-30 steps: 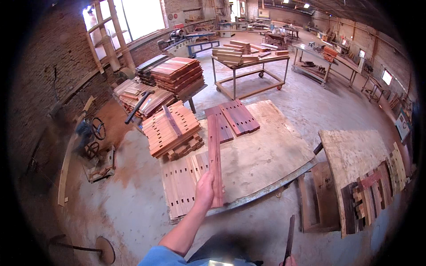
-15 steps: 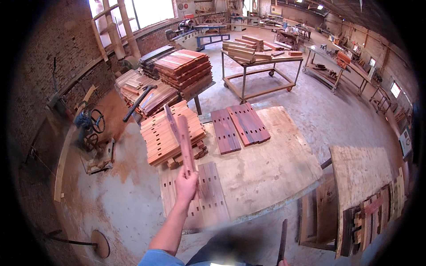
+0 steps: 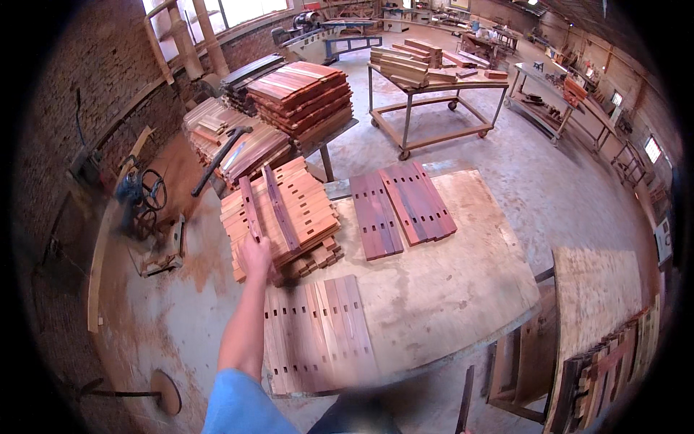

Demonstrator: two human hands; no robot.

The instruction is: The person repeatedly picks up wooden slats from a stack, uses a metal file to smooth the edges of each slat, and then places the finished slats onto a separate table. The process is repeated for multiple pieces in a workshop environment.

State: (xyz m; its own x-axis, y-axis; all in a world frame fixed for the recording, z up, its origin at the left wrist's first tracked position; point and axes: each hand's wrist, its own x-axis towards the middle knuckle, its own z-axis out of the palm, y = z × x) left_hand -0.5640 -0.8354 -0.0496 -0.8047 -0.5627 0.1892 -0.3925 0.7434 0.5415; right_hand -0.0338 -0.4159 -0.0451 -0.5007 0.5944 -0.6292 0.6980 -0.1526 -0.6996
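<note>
Held slat: a long, narrow, straight piece of reddish-brown wood (image 3: 249,205), darker than the boards under it, with small dark marks along its face too fine to make out.
Its place: left of the frame's centre, over the left part of the slat stack; whether it touches the stack I cannot tell.
Left hand (image 3: 254,257): fingers closed around the slat's near end, the arm rising from the lower edge in a blue sleeve (image 3: 242,405).
Right hand: outside the frame, so I cannot tell how its fingers stand.
Second slat (image 3: 280,207): purplish brown, slim, lying aslant on the stack just right of the held slat.
Slat stack (image 3: 314,210): light orange boards in uneven layers, with rows of dark rectangular slots.
Pale boards (image 3: 325,325): pinkish, side by side below the stack, crossed by 2 rows of slots.
Dark boards: 2 groups near the frame's middle, 1 purplish (image 3: 376,215), 1 redder (image 3: 419,202), each slotted.
Bench (image 3: 441,296): a worn, stained, light wooden top under these boards.
Hammer (image 3: 220,160): dark, upper left, on other stacked boards (image 3: 260,155).
Dark strip (image 3: 466,398): thin, near the lower edge, right of centre.
Cart (image 3: 426,110): upper right, wheeled, loaded with timber (image 3: 408,65).
</note>
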